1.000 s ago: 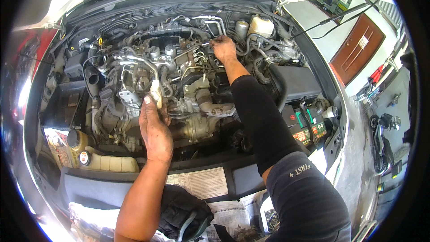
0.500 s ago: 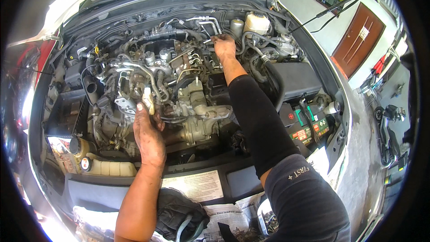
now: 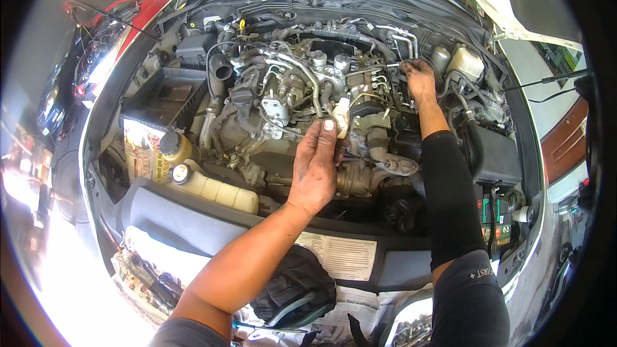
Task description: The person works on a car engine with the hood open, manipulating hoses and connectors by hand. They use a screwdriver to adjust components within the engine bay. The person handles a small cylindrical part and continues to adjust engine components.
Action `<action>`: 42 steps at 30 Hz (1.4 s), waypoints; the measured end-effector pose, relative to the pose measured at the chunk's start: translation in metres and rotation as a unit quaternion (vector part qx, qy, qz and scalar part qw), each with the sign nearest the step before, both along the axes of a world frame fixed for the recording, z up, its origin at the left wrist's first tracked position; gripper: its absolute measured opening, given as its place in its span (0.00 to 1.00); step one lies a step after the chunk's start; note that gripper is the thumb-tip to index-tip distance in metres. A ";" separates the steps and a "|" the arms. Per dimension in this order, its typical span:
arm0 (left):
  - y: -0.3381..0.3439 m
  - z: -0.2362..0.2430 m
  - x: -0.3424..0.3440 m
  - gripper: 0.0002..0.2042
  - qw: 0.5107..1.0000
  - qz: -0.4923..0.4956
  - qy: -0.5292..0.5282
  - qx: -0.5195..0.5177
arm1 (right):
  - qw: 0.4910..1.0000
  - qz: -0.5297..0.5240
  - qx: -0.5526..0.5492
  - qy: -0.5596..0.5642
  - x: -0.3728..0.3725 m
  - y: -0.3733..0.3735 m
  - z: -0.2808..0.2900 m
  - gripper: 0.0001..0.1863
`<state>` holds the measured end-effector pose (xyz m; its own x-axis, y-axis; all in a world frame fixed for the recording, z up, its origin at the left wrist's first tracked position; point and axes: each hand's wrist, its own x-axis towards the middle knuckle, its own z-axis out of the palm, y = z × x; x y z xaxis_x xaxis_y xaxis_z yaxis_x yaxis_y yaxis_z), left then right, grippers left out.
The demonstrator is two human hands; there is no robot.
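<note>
Engine bay | left hand holds pale object | right hand beyond it, rightward, its hold unclear

- Left hand: grip around a whitish, elongated object above the grimy metal engine.
- Right hand: at the end of a slim silver rod.
- Black quilted bundle beside printed newspaper.

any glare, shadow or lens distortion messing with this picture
In the head view, glare bleaches the lower left; in the head view, fisheye distortion curves the engine bay's rim and leaves black corners; also in the head view, dark shadow lies in front of the engine, while the pale piece at the left grip is bright, its outline readable.
</note>
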<state>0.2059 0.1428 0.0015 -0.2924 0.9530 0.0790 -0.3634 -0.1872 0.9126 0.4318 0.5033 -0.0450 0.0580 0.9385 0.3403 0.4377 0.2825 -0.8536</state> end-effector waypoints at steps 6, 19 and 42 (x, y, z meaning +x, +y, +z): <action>0.000 -0.001 -0.001 0.17 0.997 0.009 0.075 0.007 | 0.994 -0.050 0.060 -0.071 -0.002 0.001 -0.004 0.23; -0.006 0.010 0.004 0.21 0.976 0.027 0.206 -0.062 | 1.000 -0.028 -0.013 0.006 0.053 -0.061 -0.006 0.15; -0.145 -0.068 -0.023 0.21 0.643 0.223 0.733 0.019 | 0.963 0.243 -0.111 -0.021 0.089 0.056 0.016 0.10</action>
<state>0.1829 -0.0023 -0.0665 -0.1211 0.7902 0.6008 0.9785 -0.0068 0.2062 0.5207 0.5594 -0.0295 -0.4159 0.9013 0.1209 0.3351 0.2755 -0.9010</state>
